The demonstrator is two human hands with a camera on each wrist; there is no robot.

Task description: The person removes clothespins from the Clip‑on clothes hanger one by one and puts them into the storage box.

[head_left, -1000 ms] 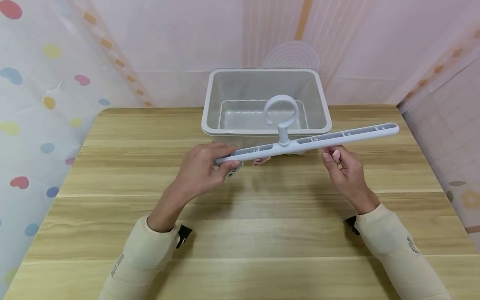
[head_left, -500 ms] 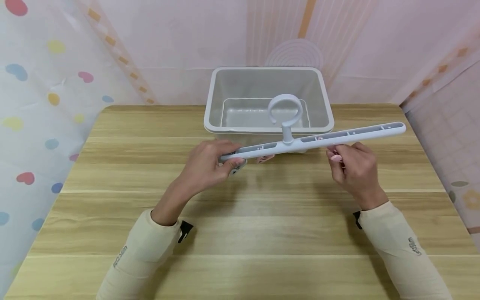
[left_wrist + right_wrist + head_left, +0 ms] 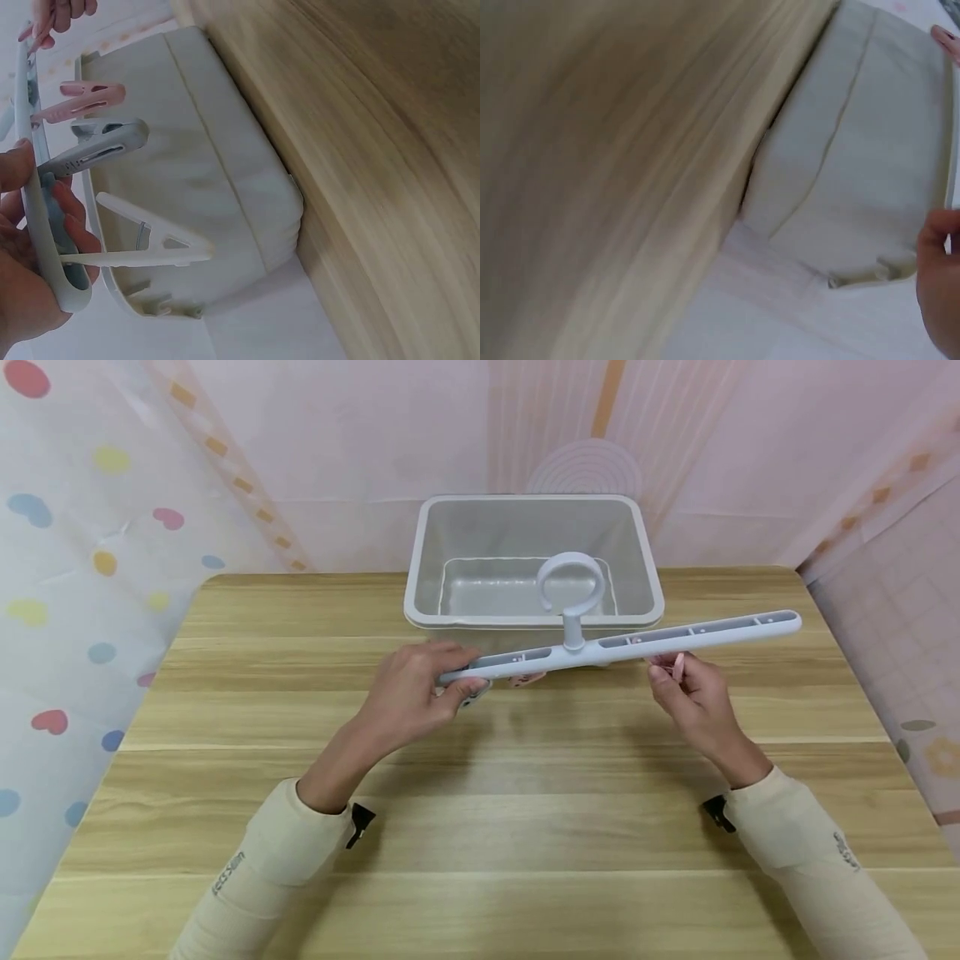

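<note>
A pale blue clip hanger (image 3: pixel 525 665) is held level above the table, its round hook pointing up. My left hand (image 3: pixel 408 693) grips its left end, thumb in front and fingers behind. Under the bar, the left wrist view shows a white clip (image 3: pixel 161 244), a grey clip (image 3: pixel 112 146) and a pink clip (image 3: pixel 94 101) hanging in a row. My right hand (image 3: pixel 693 697) pinches another pink clip (image 3: pixel 678 667) just below the right half of the bar. Its fingers cover most of that clip. In the right wrist view only part of my right hand (image 3: pixel 939 277) shows.
Right behind the hanger stands a grey-white plastic bin (image 3: pixel 420 568) at the table's back edge, and the hook overlaps its opening in the head view. The wood-grain table (image 3: pixel 480 827) extends in front and to both sides. A patterned sheet (image 3: pixel 360 435) hangs behind it.
My right hand turned over at the pink clip half a second ago and has turned back, with that clip now standing more upright in the fingers. The left hand keeps its grip on the hanger.
</note>
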